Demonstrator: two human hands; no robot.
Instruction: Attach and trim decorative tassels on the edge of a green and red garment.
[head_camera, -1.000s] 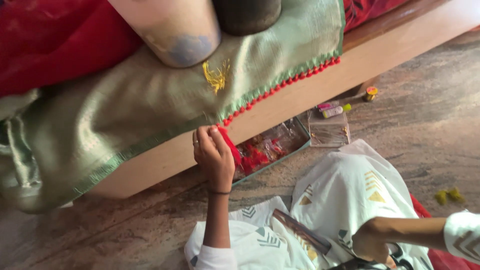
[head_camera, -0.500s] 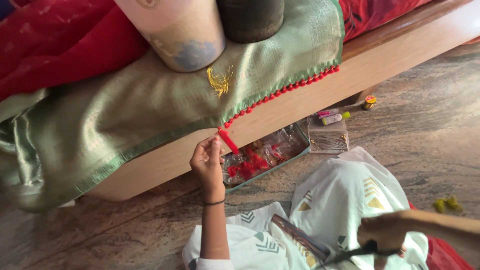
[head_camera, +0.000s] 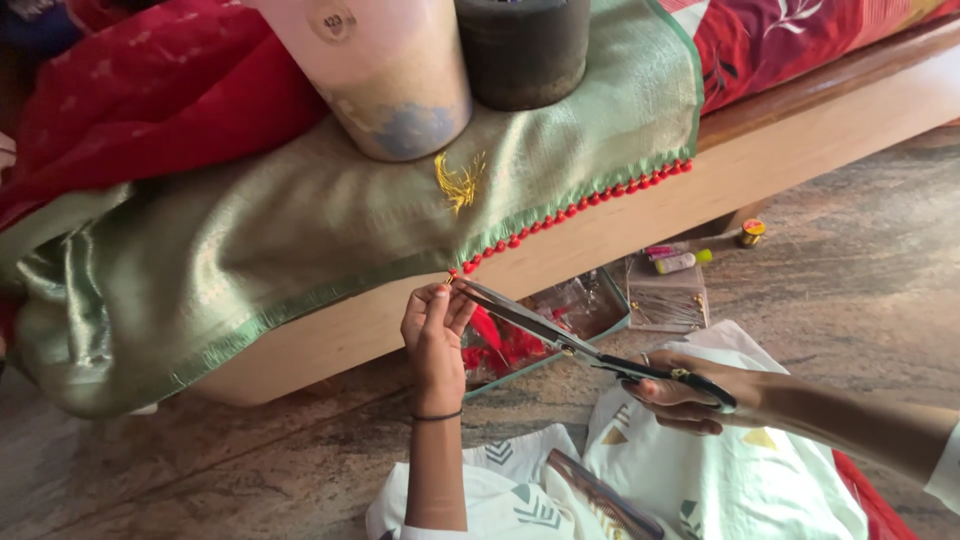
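Green cloth (head_camera: 300, 240), one piece draped over the bed edge, carries one gold tassel (head_camera: 458, 183) (red beads along the hem). I see my left hand (head_camera: 435, 335) pinching that hem, right hand (head_camera: 690, 392) gripping one pair of scissors (head_camera: 560, 335), blades apart at the pinch.

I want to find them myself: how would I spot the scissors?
Find the green cloth draped over the wooden ledge. Below its red-beaded edge, the right hand holds the scissors: long silver blades, dark handles, tips meeting the left hand.
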